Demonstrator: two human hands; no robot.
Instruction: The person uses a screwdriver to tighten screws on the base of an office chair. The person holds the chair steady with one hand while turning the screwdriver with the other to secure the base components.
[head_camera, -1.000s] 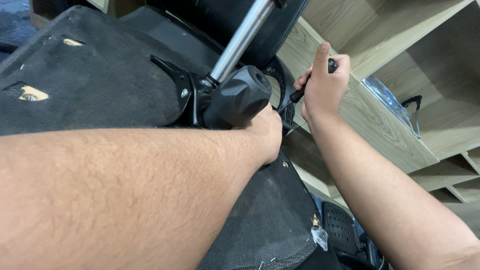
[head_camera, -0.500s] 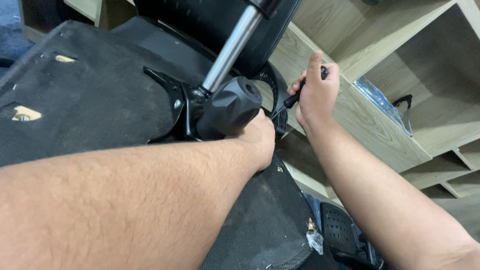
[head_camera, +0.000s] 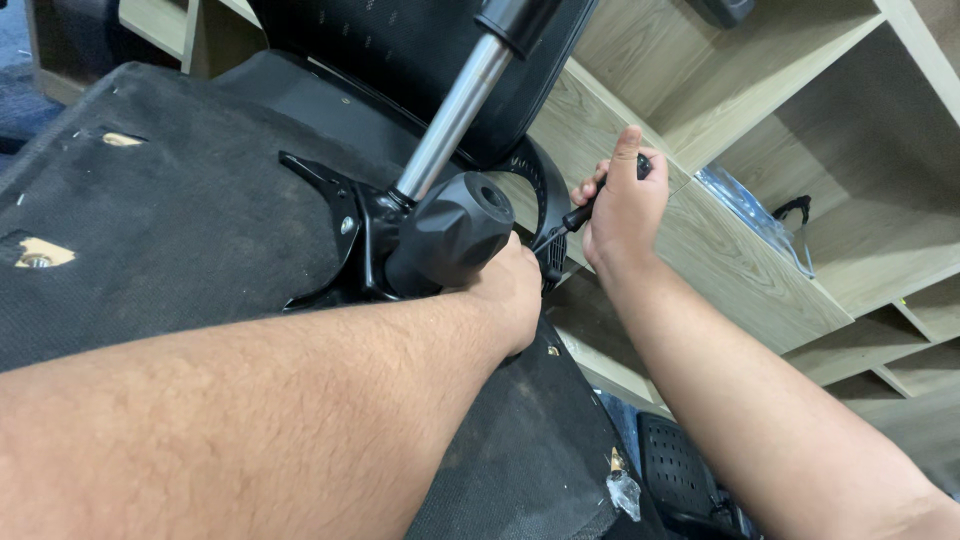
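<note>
An overturned office chair seat (head_camera: 170, 220) with black fabric underside fills the left. On it sits a black metal mechanism plate (head_camera: 345, 225) with a large black plastic knob (head_camera: 450, 235) and a silver gas cylinder (head_camera: 450, 115) rising from it. My left hand (head_camera: 515, 290) presses against the mechanism just under the knob; its fingers are hidden behind it. My right hand (head_camera: 620, 205) is closed around a black-handled screwdriver (head_camera: 585, 210), thumb pointing up, tip aimed at the mechanism's right edge.
Light wooden shelving (head_camera: 740, 260) stands close on the right, with a clear plastic bag (head_camera: 755, 215) in one compartment. A black chair backrest (head_camera: 400, 50) rises behind the cylinder. A black perforated plastic part (head_camera: 680, 465) lies low on the right.
The view has shifted so everything sits slightly lower and left. My right hand with the screwdriver has stayed at the mechanism's edge, and my left hand keeps its place.
</note>
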